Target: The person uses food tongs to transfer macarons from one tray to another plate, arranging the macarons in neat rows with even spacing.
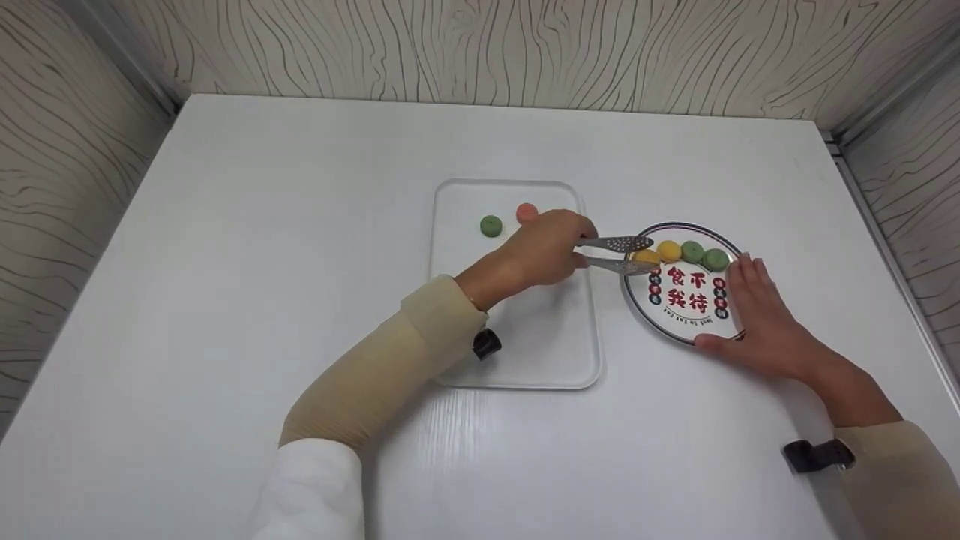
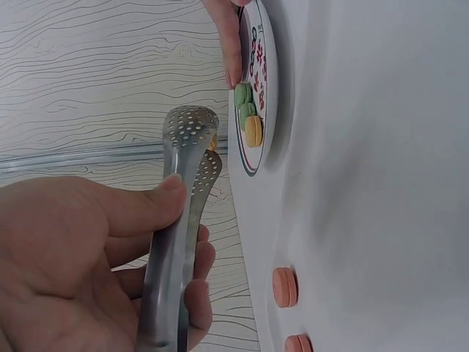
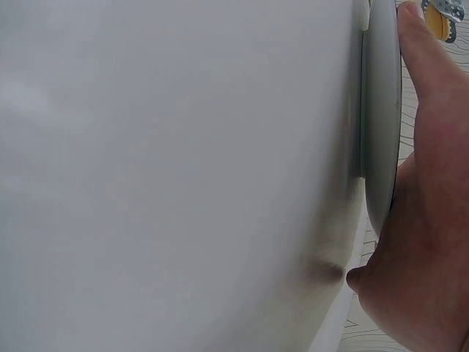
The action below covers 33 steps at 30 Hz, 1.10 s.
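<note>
My left hand (image 1: 546,244) grips metal tongs (image 2: 172,257) with perforated tips. A yellow macaron (image 1: 646,256) sits between the tips, over the left part of a round plate (image 1: 682,331) printed with red characters. On the plate, another yellow macaron (image 1: 669,250) and two green macarons (image 1: 692,251) line up along the far side. My right hand (image 1: 769,322) rests against the plate's right rim, fingers fairly straight and thumb spread at the near edge. In the right wrist view, the plate's side (image 3: 382,117) shows beside the hand.
A pale rectangular tray (image 1: 540,371) lies under the left forearm. On it are a green macaron (image 1: 491,226) and a coral macaron (image 1: 527,213); the left wrist view shows a second coral macaron (image 2: 298,343). Wood-patterned panels (image 1: 480,52) border the white table (image 1: 300,187).
</note>
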{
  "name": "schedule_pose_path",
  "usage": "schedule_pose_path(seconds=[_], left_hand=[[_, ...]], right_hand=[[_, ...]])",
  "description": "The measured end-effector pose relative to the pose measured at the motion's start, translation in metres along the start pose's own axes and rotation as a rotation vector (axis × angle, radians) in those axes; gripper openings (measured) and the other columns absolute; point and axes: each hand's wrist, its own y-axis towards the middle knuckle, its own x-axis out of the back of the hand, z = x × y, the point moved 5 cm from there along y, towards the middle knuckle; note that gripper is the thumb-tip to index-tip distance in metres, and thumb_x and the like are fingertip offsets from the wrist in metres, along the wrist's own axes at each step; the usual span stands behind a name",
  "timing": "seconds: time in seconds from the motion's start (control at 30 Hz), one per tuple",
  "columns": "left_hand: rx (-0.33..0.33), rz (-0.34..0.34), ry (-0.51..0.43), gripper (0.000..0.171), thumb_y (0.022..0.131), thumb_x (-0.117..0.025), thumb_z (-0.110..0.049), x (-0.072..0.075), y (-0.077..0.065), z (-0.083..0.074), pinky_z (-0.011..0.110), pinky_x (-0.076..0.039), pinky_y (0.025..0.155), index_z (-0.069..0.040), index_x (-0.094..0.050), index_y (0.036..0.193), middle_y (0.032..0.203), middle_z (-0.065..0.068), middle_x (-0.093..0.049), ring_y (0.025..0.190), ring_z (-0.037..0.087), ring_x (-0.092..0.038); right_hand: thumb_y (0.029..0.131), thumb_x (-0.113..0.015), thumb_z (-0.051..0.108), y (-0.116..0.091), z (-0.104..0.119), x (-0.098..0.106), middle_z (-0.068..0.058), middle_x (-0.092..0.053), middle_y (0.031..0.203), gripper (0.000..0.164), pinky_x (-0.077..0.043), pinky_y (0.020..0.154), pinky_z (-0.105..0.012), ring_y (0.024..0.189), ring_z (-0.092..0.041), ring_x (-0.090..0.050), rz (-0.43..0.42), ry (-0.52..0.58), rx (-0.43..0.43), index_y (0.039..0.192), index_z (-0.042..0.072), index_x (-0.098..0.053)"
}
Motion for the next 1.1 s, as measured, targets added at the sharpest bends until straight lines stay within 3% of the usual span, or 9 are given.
schedule_pose_path(seconds=[0.77, 1.1], left_hand=[[0.083, 0.068, 0.008, 0.036, 0.098, -0.07, -0.014, -0.022, 0.025, -0.028, 0.021, -0.047, 0.097, -0.014, -0.067, 0.133, 0.129, -0.001, -0.066, 0.109, 0.009, -0.056], [0.101, 0.09, 0.068, 0.036, 0.099, -0.069, -0.02, -0.034, 0.041, -0.044, 0.021, -0.047, 0.092, -0.019, -0.066, 0.135, 0.127, -0.007, -0.065, 0.106, 0.007, -0.055]], right_hand=[[0.09, -0.072, 0.05, 0.0, -0.001, -0.001, -0.037, 0.012, 0.161, 0.12, 0.017, 0.12, -0.037, 0.151, -0.045, 0.019, -0.018, -0.019, 0.043, 0.155, -0.015, 0.004], [0.089, -0.073, 0.051, 0.001, -0.001, 0.0, -0.036, 0.012, 0.162, 0.121, 0.013, 0.122, -0.043, 0.151, -0.045, 0.019, -0.002, -0.007, 0.01, 0.155, -0.014, 0.005]])
